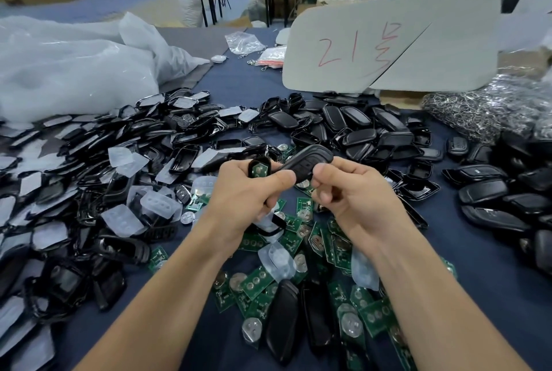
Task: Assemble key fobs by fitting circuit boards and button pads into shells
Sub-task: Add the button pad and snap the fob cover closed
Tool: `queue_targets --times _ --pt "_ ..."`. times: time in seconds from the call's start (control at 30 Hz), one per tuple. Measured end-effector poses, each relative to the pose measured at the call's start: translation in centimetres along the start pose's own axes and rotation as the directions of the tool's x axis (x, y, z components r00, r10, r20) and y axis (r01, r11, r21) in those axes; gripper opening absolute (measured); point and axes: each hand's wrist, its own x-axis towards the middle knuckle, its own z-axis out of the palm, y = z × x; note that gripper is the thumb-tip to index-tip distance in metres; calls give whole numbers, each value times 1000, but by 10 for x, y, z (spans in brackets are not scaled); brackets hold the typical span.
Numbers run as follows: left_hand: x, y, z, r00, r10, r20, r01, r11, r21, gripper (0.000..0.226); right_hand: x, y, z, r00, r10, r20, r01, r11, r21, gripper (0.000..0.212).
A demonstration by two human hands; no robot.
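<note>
Above the loose boards (257, 282) on the table (484, 254), both hands work close together. The left hand (245, 200) grips a shell half (251, 165) with a green board (259, 171) seated in it, and its thumb reaches across to the cover (310, 160). The right hand (355, 191) pinches the cover's near end with curled fingers. The cover sits tilted beside the shell half and is not mated to it. Judged step: closing the shell. The next move calls for aligning the cover over the loaded half, matching the edges, then pressing evenly. Whether a pad is fitted cannot be told.
</note>
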Motion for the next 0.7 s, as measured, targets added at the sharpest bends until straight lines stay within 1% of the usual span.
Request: queue_targets --times 0.1,0.13,0.23,0.3,0.37,0.47,0.53,0.57,0.6,0.67,0.7 --pt "0 -1 2 1000 -11 -2 10 1000 -19 12 0 0 1 999 38 13 -39 995 93 9" --pt "0 0 2 1000 -13 6 13 999 -32 12 0 0 1 999 51 18 -53 991 121 8" --pt "0 4 0 998 -35 51 39 995 -88 6 1 1 0 996 84 5 -84 981 177 16" --pt "1 4 -2 996 -49 72 57 992 -112 22 1 1 0 997 78 16 -80 986 145 10" --pt "1 3 -4 996 -48 76 57 991 -123 29 1 2 1 998 57 34 -61 992 108 12" --pt "2 2 -3 997 -37 61 44 993 -106 18 0 4 2 1000 7 16 -7 1000 12 10" --pt "3 -1 -1 999 -23 38 26 996 -81 9 -1 4 5 999 -36 -26 34 998 -54 3" --pt "3 -2 0 999 -19 29 21 997 -79 4 -1 4 6 997 -57 -52 53 996 -77 6" --pt "3 -3 0 1000 -13 21 15 997 -78 6 0 4 6 995 -71 -76 64 994 -93 9" --pt "3 -5 0 1000 -13 12 14 997 -73 17 -1 4 7 990 -91 -109 80 991 -105 12" --pt "3 -5 0 1000 -12 10 13 997 -70 18 -1 4 7 988 -99 -116 87 991 -105 13"
